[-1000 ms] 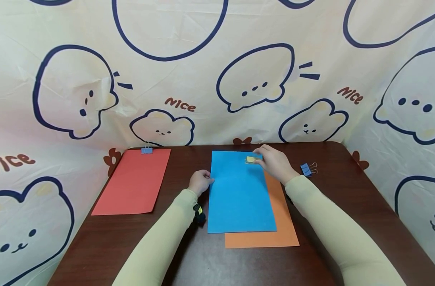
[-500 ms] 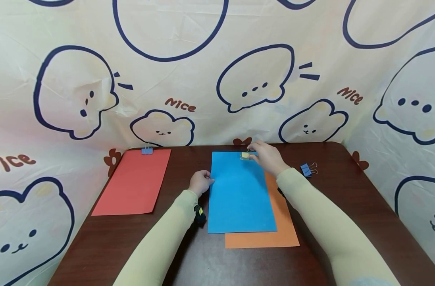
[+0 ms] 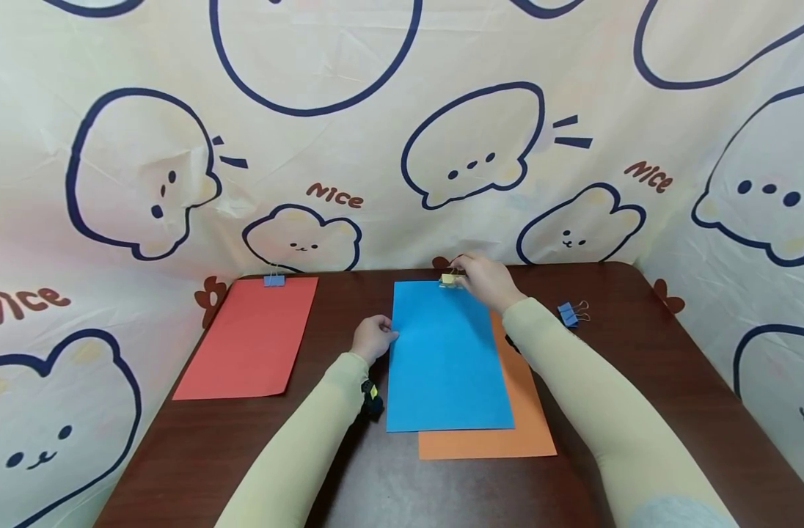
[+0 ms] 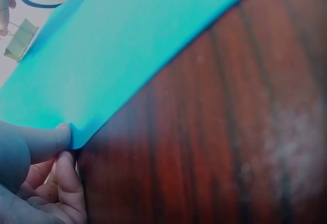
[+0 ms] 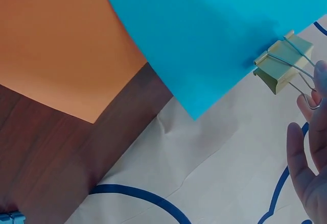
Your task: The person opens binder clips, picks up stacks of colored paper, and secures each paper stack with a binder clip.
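My left hand [image 3: 373,337] pinches the left edge of a blue sheet of paper [image 3: 451,359] between thumb [image 4: 48,141] and curled fingers. The edge bends slightly where it is pinched. At the sheet's far edge, my right hand [image 3: 489,282] holds a yellow binder clip [image 5: 287,63] by its wire handles, thumb on one side and fingers on the other. The clip's mouth sits right at the paper's edge, as the right wrist view shows. An orange sheet [image 3: 488,445] lies partly under the blue one, showing along its right and near sides.
On the left of the dark wooden table [image 3: 369,488] lies a red sheet [image 3: 250,341] with a blue binder clip [image 3: 273,281] on its far edge. Another blue binder clip [image 3: 568,314] rests at the right. A patterned cloth [image 3: 375,161] stands behind the table.
My right hand has carried the yellow binder clip left and away from me, from above the blue sheet to its far edge. The left hand stays at the left edge.
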### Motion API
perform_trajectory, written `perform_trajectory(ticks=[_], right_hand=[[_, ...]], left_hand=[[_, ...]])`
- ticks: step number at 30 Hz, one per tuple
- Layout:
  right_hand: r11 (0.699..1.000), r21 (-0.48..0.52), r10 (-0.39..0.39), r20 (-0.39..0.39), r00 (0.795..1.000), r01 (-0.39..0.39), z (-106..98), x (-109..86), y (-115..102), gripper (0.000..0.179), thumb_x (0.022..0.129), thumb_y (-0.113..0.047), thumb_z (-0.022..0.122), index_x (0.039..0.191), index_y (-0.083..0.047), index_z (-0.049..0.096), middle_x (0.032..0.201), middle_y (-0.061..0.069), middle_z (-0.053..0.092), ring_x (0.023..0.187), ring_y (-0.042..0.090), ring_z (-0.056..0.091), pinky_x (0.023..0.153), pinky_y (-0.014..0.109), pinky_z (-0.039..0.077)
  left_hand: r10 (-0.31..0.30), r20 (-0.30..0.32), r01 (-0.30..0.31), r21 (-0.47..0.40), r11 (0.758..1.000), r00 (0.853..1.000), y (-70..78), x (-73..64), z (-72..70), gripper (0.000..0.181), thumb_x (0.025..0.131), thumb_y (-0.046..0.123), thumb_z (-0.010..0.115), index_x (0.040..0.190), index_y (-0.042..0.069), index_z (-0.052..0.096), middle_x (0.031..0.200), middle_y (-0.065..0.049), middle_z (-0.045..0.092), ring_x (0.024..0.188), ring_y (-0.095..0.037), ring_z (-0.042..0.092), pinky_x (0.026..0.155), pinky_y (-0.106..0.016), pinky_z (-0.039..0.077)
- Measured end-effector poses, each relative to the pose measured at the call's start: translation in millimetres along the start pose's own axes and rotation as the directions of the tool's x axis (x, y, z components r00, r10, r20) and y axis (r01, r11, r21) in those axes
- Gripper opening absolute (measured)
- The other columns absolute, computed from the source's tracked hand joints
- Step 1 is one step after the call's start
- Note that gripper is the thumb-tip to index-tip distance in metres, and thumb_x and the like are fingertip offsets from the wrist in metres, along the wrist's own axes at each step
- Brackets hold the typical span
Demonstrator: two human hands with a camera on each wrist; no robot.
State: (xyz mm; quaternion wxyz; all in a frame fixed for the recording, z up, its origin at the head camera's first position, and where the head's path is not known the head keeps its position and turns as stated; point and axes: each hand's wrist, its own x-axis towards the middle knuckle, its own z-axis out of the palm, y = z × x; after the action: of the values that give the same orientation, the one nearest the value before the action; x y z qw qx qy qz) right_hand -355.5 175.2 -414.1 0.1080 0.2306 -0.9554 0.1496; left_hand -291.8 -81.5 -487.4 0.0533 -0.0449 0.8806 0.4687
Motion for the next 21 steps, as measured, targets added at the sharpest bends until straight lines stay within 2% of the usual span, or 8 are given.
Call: perform_trajectory(ticks=[7,15,21], right_hand=[[1.000,-0.020,-0.005,0.028,1.000,0.006,-3,6.8,-1,0.032,0.099,-0.023,0.071,0.124,-0.005,0.070,0.120,0.011,0.069,0.107,0.027,0.069,0.091,0.040,0.058],[1.000,-0.031,0.005,0.096,0.995,-0.002,-7,13.2,-2,0.032,0.099,-0.022,0.070,0.126,-0.004,0.069,0.124,0.013,0.068,0.112,0.028,0.067,0.096,0.041,0.056],[0.999,-0.048,-0.012,0.093,0.996,0.016,-7,17.8,-2,0.028,0.099,-0.020,0.071,0.123,-0.005,0.071,0.121,0.011,0.069,0.112,0.027,0.067,0.097,0.041,0.056]], left_hand=[[0.012,-0.001,-0.012,0.002,1.000,1.000,-1.7,-0.5,-0.2,0.013,0.100,0.010,0.067,0.108,-0.001,0.067,0.103,-0.015,0.068,0.092,-0.028,0.061,0.084,-0.041,0.055],[0.004,-0.006,-0.004,0.002,1.000,1.000,-1.0,-1.1,-0.3,0.012,0.100,0.010,0.068,0.107,0.000,0.067,0.100,-0.014,0.066,0.091,-0.027,0.059,0.083,-0.040,0.054],[0.018,-0.009,-0.018,0.023,1.000,1.000,-2.9,2.6,1.1,0.012,0.099,0.009,0.068,0.106,0.000,0.067,0.099,-0.012,0.066,0.090,-0.026,0.060,0.083,-0.039,0.053]])
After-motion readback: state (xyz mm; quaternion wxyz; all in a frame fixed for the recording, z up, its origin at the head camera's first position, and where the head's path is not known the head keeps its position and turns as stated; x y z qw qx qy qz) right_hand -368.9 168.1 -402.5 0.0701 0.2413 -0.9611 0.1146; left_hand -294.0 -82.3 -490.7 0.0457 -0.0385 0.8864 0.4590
